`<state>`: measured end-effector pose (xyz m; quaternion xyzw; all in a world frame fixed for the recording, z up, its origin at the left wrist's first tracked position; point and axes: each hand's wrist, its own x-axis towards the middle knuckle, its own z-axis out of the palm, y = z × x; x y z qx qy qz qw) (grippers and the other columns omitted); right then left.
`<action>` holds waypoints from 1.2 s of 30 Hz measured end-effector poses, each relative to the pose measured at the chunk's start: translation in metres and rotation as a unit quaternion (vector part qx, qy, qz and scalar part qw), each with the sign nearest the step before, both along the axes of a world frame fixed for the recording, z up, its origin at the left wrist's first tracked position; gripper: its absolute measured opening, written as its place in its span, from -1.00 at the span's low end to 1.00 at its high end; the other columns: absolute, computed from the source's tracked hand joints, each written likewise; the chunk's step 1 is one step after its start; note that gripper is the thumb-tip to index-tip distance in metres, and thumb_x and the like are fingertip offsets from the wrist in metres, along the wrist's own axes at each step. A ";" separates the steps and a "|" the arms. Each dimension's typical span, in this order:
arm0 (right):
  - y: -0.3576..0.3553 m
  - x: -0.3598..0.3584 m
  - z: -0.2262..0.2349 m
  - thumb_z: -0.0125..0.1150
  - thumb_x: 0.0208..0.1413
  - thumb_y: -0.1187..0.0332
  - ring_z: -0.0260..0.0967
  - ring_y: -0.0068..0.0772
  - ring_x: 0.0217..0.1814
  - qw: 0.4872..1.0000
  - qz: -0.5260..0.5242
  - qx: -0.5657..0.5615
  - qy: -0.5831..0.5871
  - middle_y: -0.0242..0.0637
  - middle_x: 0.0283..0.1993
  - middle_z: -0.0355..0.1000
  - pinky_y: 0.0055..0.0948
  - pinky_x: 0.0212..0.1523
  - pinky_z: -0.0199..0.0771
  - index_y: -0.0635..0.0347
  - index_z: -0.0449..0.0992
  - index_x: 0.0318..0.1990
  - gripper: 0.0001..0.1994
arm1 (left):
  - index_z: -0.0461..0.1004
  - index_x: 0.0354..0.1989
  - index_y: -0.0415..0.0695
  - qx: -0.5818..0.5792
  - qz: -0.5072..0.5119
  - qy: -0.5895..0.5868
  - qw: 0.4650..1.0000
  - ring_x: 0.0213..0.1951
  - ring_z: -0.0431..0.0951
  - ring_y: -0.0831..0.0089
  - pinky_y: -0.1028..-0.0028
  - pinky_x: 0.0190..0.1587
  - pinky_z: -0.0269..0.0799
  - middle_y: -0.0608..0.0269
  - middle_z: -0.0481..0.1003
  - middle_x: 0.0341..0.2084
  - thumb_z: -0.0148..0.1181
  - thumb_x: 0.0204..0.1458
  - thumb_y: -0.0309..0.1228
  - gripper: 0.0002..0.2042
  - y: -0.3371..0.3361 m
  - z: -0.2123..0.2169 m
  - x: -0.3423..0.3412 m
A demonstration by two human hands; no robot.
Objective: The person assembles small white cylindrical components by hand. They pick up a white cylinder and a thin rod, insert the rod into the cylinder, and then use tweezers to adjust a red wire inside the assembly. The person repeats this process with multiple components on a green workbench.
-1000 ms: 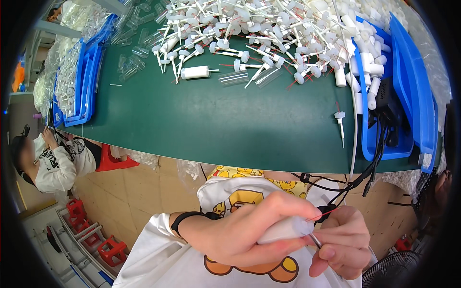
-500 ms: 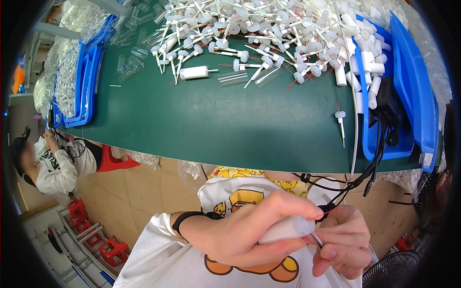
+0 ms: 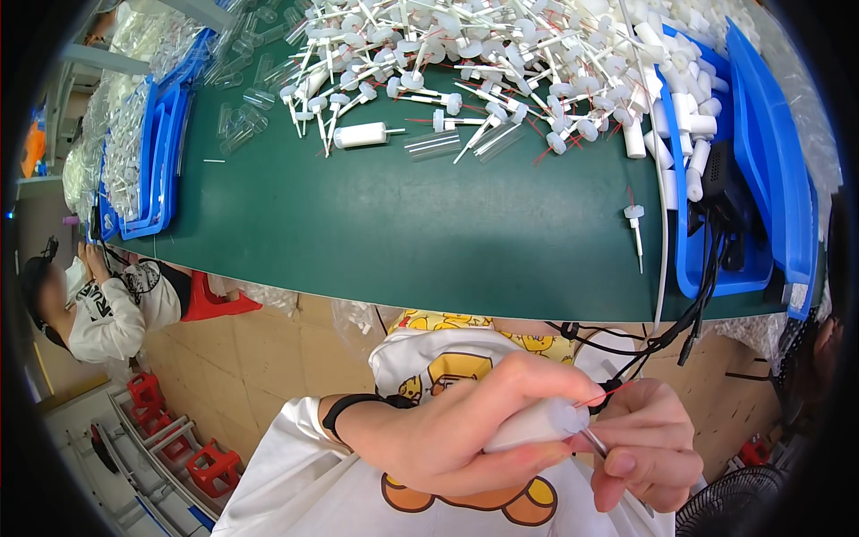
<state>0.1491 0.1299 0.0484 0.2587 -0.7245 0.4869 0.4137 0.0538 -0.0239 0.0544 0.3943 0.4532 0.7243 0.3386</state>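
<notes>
My left hand point(image 3: 465, 425) is closed around a white plastic cylinder point(image 3: 530, 428) with a translucent cap at its right end. From that capped end a thin red wire point(image 3: 610, 394) sticks out. My right hand point(image 3: 649, 443) pinches a slender metal tool point(image 3: 591, 439), its tip at the cap; its exact kind is hidden by the fingers. Both hands are held in front of my body, off the table. On the green table lie a similar white cylinder point(image 3: 361, 135) with a stem and a lone capped white stem piece point(image 3: 635, 234).
A large pile of white stem pieces point(image 3: 465, 54) with red wires covers the table's point(image 3: 403, 233) far side, beside clear tubes point(image 3: 433, 145). Blue trays point(image 3: 684, 259) stand at right, with white cylinders and black cables point(image 3: 702, 286); more blue trays point(image 3: 165, 192) at left. A co-worker point(image 3: 112, 304) sits at left.
My right hand has shifted slightly right and down, and more of the metal tool shows below its fingers. The left hand keeps its grip on the cylinder, almost unmoved.
</notes>
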 end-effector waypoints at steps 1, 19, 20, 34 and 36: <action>0.001 0.001 0.001 0.15 0.04 0.39 0.48 -0.31 -0.44 1.000 0.015 -0.005 -0.017 -0.06 -0.39 0.33 -0.64 -0.77 0.36 0.51 0.23 -0.30 -0.70 | 0.19 -0.07 -0.49 0.001 0.004 -0.006 1.000 -0.34 0.48 0.37 0.48 -0.30 0.39 -0.13 0.43 -0.26 0.09 -0.09 -0.63 -0.61 0.000 0.000 0.001; 0.043 0.010 0.013 0.26 -0.04 0.45 0.24 -0.74 -0.55 0.961 0.123 -0.111 -0.224 -0.43 -0.39 0.26 -0.79 -0.68 0.16 0.36 0.33 -0.39 -0.79 | -0.04 0.08 -0.28 0.053 -0.052 -0.215 0.974 -0.48 0.30 0.57 0.61 -0.42 0.20 0.17 0.31 -0.35 -0.14 0.09 -0.58 -0.61 -0.003 -0.007 0.006; 0.023 0.000 0.015 0.20 0.02 0.44 0.31 -0.63 -0.62 0.945 0.116 -0.268 -0.149 -0.30 -0.39 0.24 -0.69 -0.76 0.28 0.38 0.22 -0.40 -0.75 | -0.04 0.08 -0.28 0.069 -0.052 -0.256 0.963 -0.52 0.26 0.60 0.62 -0.45 0.18 0.20 0.30 -0.39 -0.15 0.10 -0.57 -0.62 -0.003 -0.007 0.006; 0.014 -0.001 0.003 0.28 -0.07 0.39 0.23 -0.55 -0.76 0.958 0.068 -0.255 -0.117 -0.17 -0.37 0.27 -0.64 -0.89 0.20 0.24 0.07 -0.40 -0.61 | -0.03 0.08 -0.37 0.115 -0.039 -0.269 0.956 -0.16 0.31 0.46 0.49 -0.09 0.22 0.02 0.21 -0.08 -0.08 0.06 -0.58 -0.58 -0.007 -0.006 0.016; 0.015 -0.003 0.003 0.30 -0.10 0.43 0.20 -0.57 -0.77 0.953 0.112 -0.253 -0.120 -0.13 -0.37 0.28 -0.64 -0.89 0.19 0.25 0.06 -0.40 -0.59 | -0.02 0.07 -0.37 0.104 -0.024 -0.246 0.963 -0.20 0.30 0.47 0.50 -0.13 0.20 0.04 0.21 -0.12 -0.08 0.07 -0.56 -0.59 -0.007 -0.004 0.016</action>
